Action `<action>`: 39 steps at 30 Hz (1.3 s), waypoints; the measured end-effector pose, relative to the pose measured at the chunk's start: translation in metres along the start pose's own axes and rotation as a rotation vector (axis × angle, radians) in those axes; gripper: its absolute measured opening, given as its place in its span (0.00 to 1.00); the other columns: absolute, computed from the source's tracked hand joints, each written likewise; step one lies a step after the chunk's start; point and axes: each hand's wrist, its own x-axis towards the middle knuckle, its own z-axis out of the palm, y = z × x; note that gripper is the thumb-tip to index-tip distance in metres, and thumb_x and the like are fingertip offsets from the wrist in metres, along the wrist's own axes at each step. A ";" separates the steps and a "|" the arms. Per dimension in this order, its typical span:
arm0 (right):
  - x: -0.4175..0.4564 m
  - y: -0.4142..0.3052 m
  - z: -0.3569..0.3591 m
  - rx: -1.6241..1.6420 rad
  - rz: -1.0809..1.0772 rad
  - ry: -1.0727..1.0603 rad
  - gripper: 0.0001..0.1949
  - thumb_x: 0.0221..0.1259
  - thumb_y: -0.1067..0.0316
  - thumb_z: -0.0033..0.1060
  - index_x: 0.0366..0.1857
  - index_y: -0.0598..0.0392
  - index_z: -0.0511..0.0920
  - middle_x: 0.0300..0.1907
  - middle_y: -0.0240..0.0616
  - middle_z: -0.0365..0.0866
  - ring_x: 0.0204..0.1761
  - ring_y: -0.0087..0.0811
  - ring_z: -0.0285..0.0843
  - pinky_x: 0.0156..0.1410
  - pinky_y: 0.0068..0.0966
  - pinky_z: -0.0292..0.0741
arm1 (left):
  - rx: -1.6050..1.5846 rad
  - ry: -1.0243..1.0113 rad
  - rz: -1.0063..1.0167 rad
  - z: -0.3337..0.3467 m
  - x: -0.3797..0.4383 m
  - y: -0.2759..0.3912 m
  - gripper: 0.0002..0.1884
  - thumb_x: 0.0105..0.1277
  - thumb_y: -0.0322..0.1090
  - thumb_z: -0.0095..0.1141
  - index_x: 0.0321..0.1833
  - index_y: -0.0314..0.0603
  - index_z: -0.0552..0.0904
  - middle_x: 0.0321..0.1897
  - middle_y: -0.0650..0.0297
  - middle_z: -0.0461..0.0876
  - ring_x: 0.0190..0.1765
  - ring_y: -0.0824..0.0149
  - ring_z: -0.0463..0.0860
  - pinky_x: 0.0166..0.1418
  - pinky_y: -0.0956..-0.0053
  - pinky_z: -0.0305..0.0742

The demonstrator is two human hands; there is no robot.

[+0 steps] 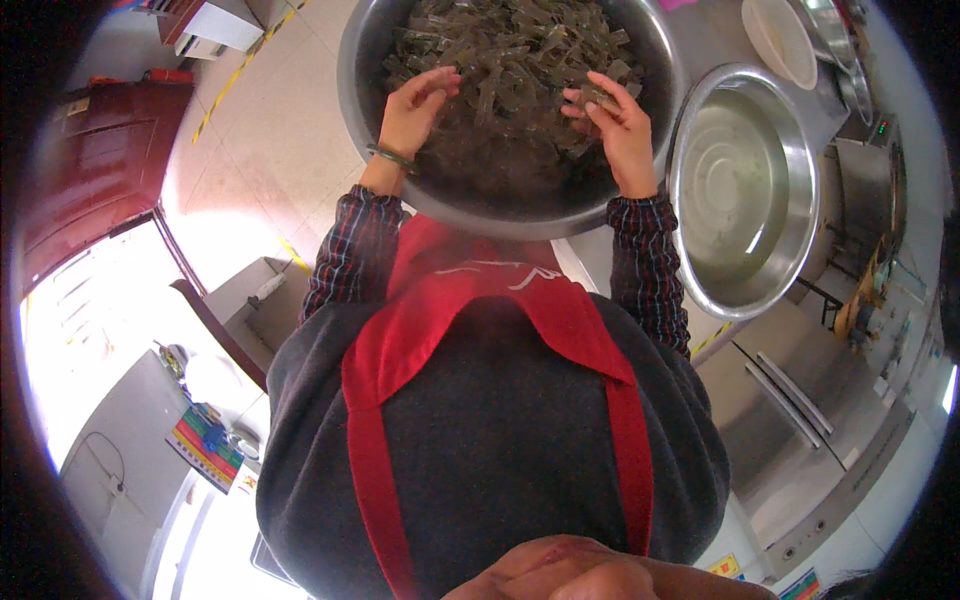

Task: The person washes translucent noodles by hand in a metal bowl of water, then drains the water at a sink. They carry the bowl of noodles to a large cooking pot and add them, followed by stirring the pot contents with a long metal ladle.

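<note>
A wide stainless steel basin (525, 226) stands before me, heaped at its far side with dark green-brown strips (517, 60) that look like kelp. Nearer to me, the basin's contents are dark and hard to make out. Over the left part of the basin is my left hand (416, 109), a bangle on its wrist, its fingers bent and apart from the thumb. I see nothing held in it. My right hand (621, 127), above the right side of the heap, pinches a few strips between thumb and fingers.
Close on the right stands a second steel basin (684, 255) holding cloudy water (735, 187). Beyond it is a pale oval tub (780, 45). A steel-doored cabinet (787, 397) is at lower right. Yellow-black tape (240, 79) marks the floor near a red door (105, 165).
</note>
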 end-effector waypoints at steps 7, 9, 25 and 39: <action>-0.007 0.025 -0.009 -0.362 -0.099 -0.008 0.16 0.60 0.76 0.52 0.53 0.57 0.72 0.40 0.39 0.84 0.37 0.26 0.82 0.40 0.19 0.73 | 0.559 0.035 0.065 0.005 -0.018 -0.018 0.21 0.58 0.39 0.60 0.54 0.39 0.77 0.50 0.55 0.79 0.53 0.61 0.79 0.56 0.70 0.71; -0.011 0.025 -0.009 -0.434 -0.066 -0.006 0.17 0.58 0.75 0.54 0.52 0.55 0.73 0.38 0.39 0.85 0.34 0.28 0.82 0.39 0.21 0.74 | 0.628 0.038 0.002 0.012 -0.023 -0.024 0.22 0.57 0.41 0.61 0.53 0.41 0.78 0.49 0.55 0.79 0.51 0.59 0.79 0.55 0.70 0.71; 0.013 0.109 0.003 -1.597 -0.044 -0.086 0.14 0.47 0.64 0.60 0.40 0.50 0.81 0.37 0.38 0.82 0.42 0.44 0.78 0.46 0.41 0.74 | 0.591 -0.086 -0.023 0.055 -0.038 -0.021 0.16 0.57 0.42 0.62 0.43 0.41 0.81 0.38 0.59 0.83 0.40 0.64 0.83 0.45 0.72 0.76; -0.026 0.028 -0.001 -0.055 0.042 -0.148 0.11 0.61 0.73 0.54 0.46 0.64 0.75 0.37 0.39 0.84 0.39 0.25 0.82 0.42 0.20 0.77 | 0.137 -0.194 -0.012 0.090 -0.037 -0.009 0.18 0.57 0.33 0.63 0.49 0.37 0.77 0.47 0.59 0.79 0.48 0.67 0.79 0.49 0.74 0.75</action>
